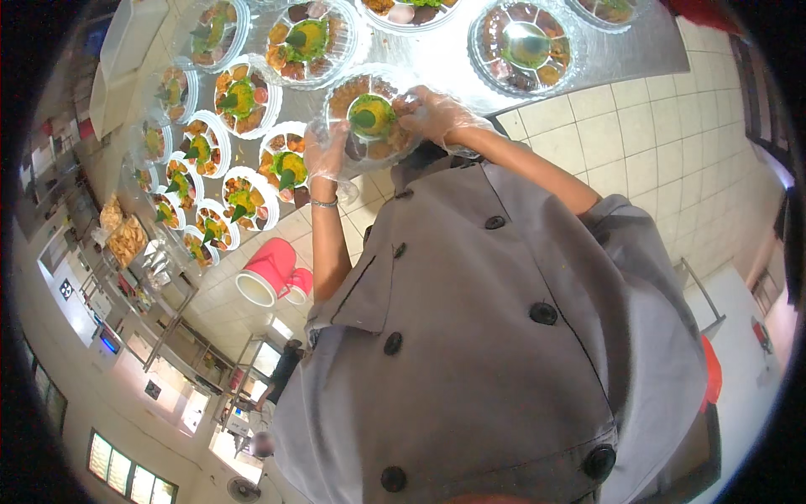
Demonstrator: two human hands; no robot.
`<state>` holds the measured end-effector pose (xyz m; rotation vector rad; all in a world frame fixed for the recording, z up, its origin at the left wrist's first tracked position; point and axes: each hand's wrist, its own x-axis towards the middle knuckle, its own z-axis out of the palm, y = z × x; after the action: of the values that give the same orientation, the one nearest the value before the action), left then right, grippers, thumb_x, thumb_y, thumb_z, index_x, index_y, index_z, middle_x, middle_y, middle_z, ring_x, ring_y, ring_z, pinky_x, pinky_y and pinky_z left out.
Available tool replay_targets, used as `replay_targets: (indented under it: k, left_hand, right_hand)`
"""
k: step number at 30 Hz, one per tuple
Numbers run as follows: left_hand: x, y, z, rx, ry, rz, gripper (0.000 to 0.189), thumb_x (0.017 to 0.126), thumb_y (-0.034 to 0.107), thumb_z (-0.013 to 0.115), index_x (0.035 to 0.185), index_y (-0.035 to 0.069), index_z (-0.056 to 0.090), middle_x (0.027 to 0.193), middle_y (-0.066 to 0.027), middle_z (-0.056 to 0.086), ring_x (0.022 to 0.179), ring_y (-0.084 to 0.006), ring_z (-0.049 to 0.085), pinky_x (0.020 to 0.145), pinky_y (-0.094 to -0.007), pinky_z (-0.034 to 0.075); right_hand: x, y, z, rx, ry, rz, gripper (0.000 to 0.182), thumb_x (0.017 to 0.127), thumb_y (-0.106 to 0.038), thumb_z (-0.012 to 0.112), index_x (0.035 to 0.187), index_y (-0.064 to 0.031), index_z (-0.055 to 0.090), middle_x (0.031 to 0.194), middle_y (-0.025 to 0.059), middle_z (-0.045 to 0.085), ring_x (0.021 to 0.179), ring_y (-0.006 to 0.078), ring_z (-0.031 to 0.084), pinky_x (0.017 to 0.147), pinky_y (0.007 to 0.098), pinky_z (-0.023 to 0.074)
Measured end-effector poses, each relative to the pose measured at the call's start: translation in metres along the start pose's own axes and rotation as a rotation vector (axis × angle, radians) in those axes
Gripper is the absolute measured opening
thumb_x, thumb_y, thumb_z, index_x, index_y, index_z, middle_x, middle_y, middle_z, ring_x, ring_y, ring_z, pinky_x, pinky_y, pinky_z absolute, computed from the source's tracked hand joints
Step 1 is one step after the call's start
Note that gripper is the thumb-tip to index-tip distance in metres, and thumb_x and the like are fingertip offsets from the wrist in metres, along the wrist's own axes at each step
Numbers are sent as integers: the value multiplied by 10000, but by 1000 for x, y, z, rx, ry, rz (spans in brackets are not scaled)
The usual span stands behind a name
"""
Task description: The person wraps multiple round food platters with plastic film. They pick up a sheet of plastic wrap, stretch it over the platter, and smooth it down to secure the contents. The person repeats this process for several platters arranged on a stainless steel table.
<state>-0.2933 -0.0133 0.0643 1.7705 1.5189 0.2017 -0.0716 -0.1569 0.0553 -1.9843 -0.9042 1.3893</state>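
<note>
Both my hands wear clear plastic gloves. My left hand [325, 148] grips the left rim of a round compartment food tray [371, 120] at the table's near edge. On the opposite side, my right hand [434, 116] holds the rim, its fingers over the edge. A clear plastic lid seems to cover this tray. Yellow rice with a cone of green leaf fills its middle, and side dishes lie in the compartments around. Left of my left hand stands an uncovered tray [286, 165] with the same kind of food. A lidded tray [526, 47] sits to the right.
Several more food trays, such as one tray [249, 101], stand close together on the steel table [434, 50]. Red buckets [267, 271] are on the tiled floor at left. Beyond the table's far-left end are bags of crackers [126, 239]. Another person [283, 372] is in the background.
</note>
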Motion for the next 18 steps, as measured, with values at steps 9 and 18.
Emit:
replay_targets:
  k: [9,18]
  left_hand:
    - [-2,-9,-12,-160,-87,-65,739,793,386,799,1290,-83,520,1124,-151,670,992,-209,632,879,-318,493]
    - [-1,-17,-16,-150,-75,-111,675,828,400,752,1287,-49,544,1094,-141,675,965,-196,630,847,-317,495]
  right_hand:
    - [-13,-13,-9,90,-34,15,631,842,-366,672,1360,-53,491,1208,144,678,1105,287,651,947,370,499]
    - [-21,-25,-20,-20,-23,66,759,823,-472,662,1400,-24,456,1264,191,638,1158,323,616,988,385,477]
